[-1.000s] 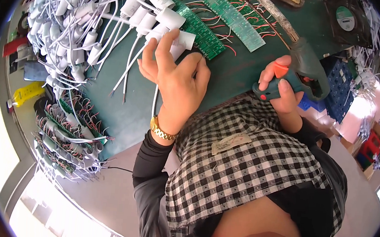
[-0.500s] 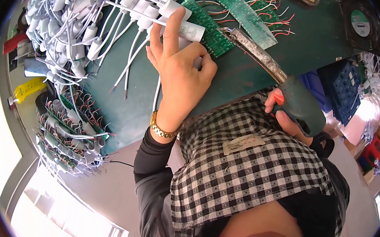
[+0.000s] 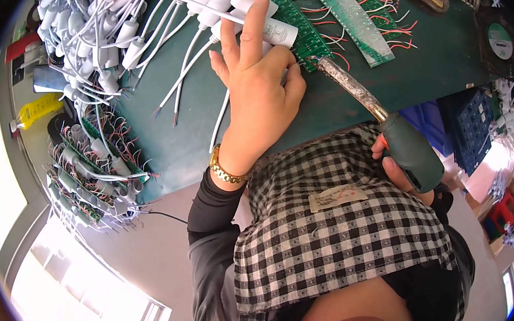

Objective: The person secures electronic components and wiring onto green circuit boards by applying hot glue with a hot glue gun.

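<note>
Left hand (image 3: 257, 93) spreads open, pinning a white cylinder (image 3: 274, 32) on the circuit strip (image 3: 308, 33); at three o'clock, right hand (image 3: 400, 170) grips the soldering iron (image 3: 388, 132), tip aimed at the joint.

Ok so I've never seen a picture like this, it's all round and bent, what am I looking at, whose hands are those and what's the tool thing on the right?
The picture comes from a wide fisheye camera worn on a person's head, looking down at their own hands; that lens bends straight edges and rounds the frame. There is no machine, only two bare hands. The left hand, with a gold wristband, presses on a white cylinder part lying on a long green circuit board. The right hand grips the dark green handle of a soldering iron, whose foil-wrapped shaft points at the board beside the left fingers. All this lies on a dark green work table. To the left is a heap of white cylinders with wires, and more wired boards are stacked at the table's edge.
</note>
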`<act>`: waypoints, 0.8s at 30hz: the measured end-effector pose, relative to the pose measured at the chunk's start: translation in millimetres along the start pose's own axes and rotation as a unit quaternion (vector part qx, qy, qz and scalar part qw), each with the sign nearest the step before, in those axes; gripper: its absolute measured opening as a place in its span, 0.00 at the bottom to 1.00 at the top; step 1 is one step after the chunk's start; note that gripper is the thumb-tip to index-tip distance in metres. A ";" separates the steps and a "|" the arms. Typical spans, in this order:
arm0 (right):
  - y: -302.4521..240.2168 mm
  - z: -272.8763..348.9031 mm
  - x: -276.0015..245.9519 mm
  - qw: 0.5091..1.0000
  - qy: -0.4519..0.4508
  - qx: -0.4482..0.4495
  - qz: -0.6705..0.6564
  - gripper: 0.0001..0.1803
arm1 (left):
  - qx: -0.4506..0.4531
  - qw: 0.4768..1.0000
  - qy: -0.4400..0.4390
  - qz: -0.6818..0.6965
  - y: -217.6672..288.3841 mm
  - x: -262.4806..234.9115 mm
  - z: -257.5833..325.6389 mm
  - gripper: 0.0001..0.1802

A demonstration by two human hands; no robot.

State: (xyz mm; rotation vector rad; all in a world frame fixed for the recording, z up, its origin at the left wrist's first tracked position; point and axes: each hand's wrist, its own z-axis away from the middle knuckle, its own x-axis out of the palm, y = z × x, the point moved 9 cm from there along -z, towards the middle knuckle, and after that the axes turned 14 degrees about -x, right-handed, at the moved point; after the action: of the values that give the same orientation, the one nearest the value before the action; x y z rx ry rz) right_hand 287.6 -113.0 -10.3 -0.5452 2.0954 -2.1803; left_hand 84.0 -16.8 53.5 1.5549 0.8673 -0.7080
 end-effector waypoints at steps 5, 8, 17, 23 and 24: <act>2.3 0.4 -0.2 1.000 0.013 0.019 0.004 0.13 | -0.013 1.000 0.007 -0.009 2.7 3.4 2.4 0.02; 5.2 1.5 -0.1 1.000 0.011 0.018 0.000 0.12 | -0.013 1.000 0.010 -0.005 3.3 2.4 3.6 0.01; 9.0 3.8 -11.6 0.936 -0.126 0.045 0.326 0.13 | -0.080 0.994 -0.053 -0.060 17.3 -7.1 -9.8 0.04; -0.7 3.7 -12.5 0.896 -0.173 -0.075 0.403 0.13 | -0.091 0.992 -0.068 -0.051 16.5 -5.9 -8.1 0.04; -6.1 3.1 -8.3 0.884 -0.203 -0.083 0.413 0.14 | -0.089 0.992 -0.072 -0.052 16.1 -5.4 -8.2 0.04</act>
State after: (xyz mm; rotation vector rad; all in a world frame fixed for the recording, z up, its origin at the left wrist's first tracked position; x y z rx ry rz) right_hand 297.5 -113.1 -6.0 -0.0550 1.8021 -1.2872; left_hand 94.4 -10.5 67.9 1.2904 0.8836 -0.7861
